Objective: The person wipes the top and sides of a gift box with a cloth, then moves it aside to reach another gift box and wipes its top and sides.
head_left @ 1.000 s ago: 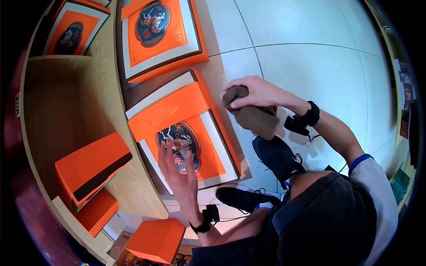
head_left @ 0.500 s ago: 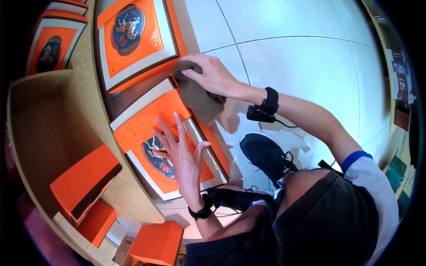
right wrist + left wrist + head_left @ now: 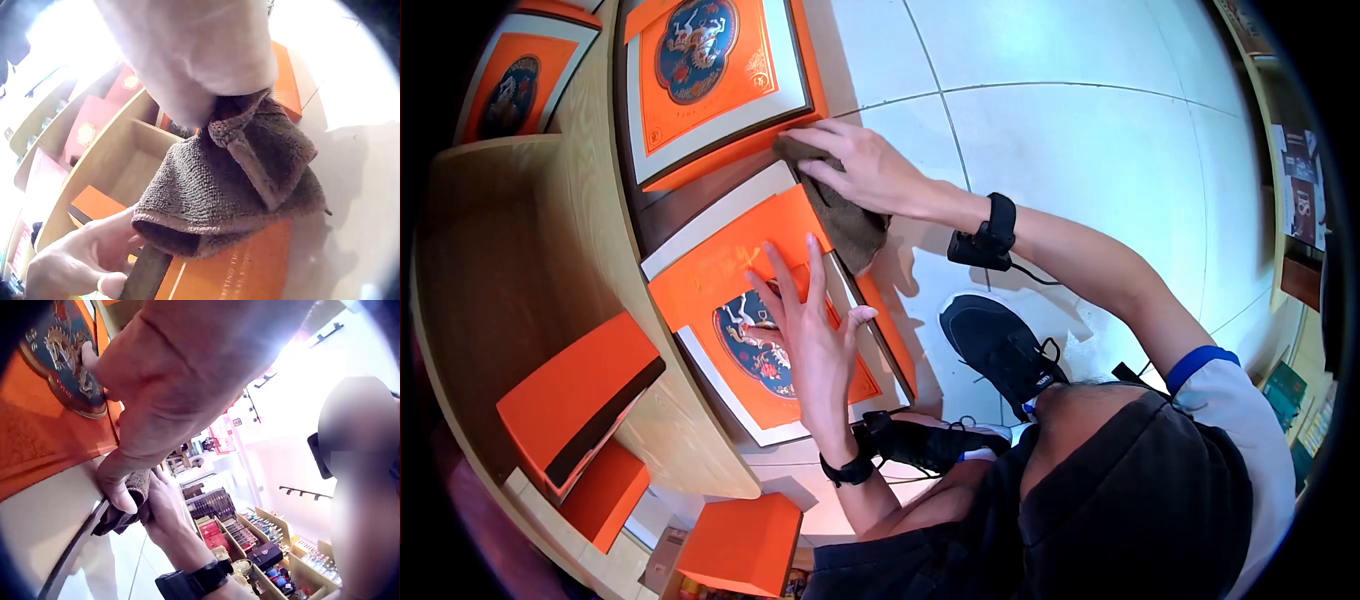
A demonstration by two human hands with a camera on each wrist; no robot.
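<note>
A brown cloth [image 3: 855, 235] hangs in folds from my right hand [image 3: 870, 170], which grips it at the upper right corner of an orange and white gift box [image 3: 735, 235]. In the right wrist view the towelling cloth [image 3: 206, 181] drapes over the box's orange side. My left hand [image 3: 820, 340] lies over the box's top with fingers spread, partly covering a dark blue horse emblem [image 3: 740, 350]. In the left wrist view its thumb is close to the bunched cloth [image 3: 139, 487].
A second box with the same emblem [image 3: 710, 130] lies just beyond. To the left runs a wooden shelf unit [image 3: 685, 430] holding an orange box [image 3: 580, 385]. Another orange box [image 3: 740, 545] stands at the lower left. My shoe [image 3: 995, 345] is on the tiled floor [image 3: 1090, 200].
My right hand has carried the cloth from over the floor left to the box's corner. My left hand has shifted up the box, its fingers spreading. The head view has shifted somewhat.
</note>
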